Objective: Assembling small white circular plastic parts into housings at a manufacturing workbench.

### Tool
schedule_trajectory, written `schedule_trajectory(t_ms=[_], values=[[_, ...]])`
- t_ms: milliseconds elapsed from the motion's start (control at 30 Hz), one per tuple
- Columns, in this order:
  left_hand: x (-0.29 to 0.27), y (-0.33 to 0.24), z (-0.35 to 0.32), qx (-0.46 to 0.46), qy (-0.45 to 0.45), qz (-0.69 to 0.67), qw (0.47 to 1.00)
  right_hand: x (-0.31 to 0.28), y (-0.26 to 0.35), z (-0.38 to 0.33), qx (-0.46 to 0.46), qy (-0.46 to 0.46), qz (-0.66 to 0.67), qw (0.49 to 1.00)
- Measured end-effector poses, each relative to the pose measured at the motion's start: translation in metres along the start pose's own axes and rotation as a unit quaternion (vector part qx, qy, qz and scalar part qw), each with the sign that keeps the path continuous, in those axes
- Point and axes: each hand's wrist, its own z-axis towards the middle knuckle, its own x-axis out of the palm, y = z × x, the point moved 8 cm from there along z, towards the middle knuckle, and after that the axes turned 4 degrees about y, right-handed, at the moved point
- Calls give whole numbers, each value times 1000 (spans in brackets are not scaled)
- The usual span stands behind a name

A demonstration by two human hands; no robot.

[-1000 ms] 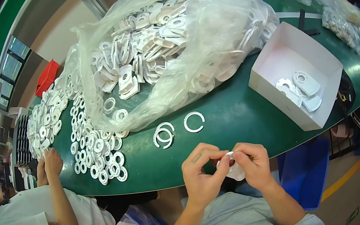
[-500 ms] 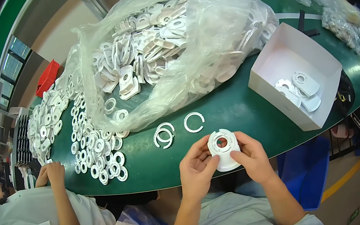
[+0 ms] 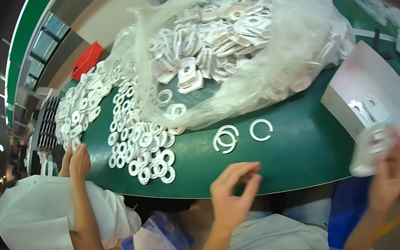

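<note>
My right hand [image 3: 392, 172] grips a white plastic part [image 3: 368, 152] with a ring-shaped top and a flat tail, smeared by motion. It is at the near edge of an open white box [image 3: 342, 104], overlapping its front wall in the picture. Inside the box lie a few similar white parts [image 3: 374, 107]. My left hand [image 3: 233, 193] hovers over the table's front edge, fingers curled, thumb and fingertips slightly apart, with nothing visible between them. Beyond it on the green table [image 3: 301, 161] lie several loose white C-shaped rings [image 3: 260, 129].
A large clear plastic bag [image 3: 304, 49] full of white parts covers the table's middle. Left of it spread piles of white rings [image 3: 144, 153] and flat parts [image 3: 81, 105]. A co-worker [image 3: 57, 218] sits at left; a red bin [image 3: 87, 59] stands behind. Blue bins [image 3: 163, 234] are below the edge.
The white part has gone from between both hands to the right, now in my right hand alone at the box. My left hand has let go of it. The view has shifted.
</note>
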Motion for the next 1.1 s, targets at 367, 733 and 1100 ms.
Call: schedule_trajectory(t_ms=[367,733,1100], values=[[-155,28,-11,-81,-230,510,825,-79,-65,97,69,28,-233,970],[-146,15,67,55,-208,304,928,-38,-8,75,-48,-33,-312,948],[-107,60,219,165,-81,520,834,104,42,-18,-98,212,-9,972]])
